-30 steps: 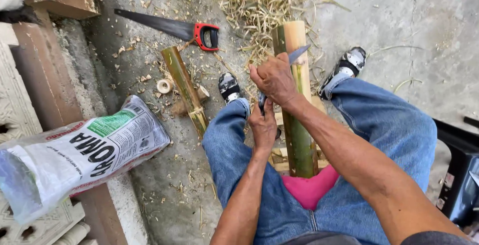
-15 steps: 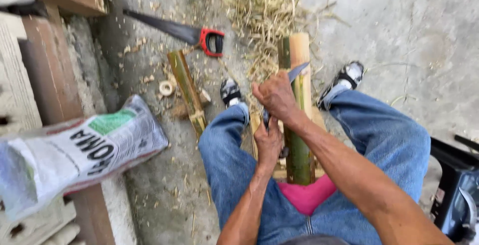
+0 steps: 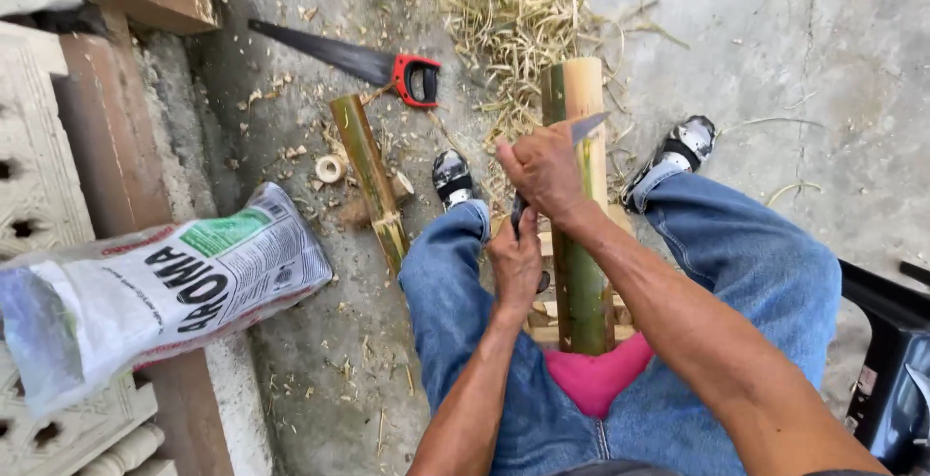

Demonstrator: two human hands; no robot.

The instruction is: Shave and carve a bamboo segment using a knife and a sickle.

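— We start with the rough grey concrete floor, strewn with straw-coloured shavings. Where does our work sit?

— The thick green bamboo pole with its pale peeled side leans up between our knees, foot end on the floor, near end resting on a pale wooden frame.

— And the step?

— Shaving the skin, we judge. Our right hand is pressed down over the back of the grey steel blade; our left hand is clenched around its dark handle.

— Next we'd need steady pressure along the grain, fingers off the edge. The red-handled handsaw and thin green bamboo offcut lie aside.
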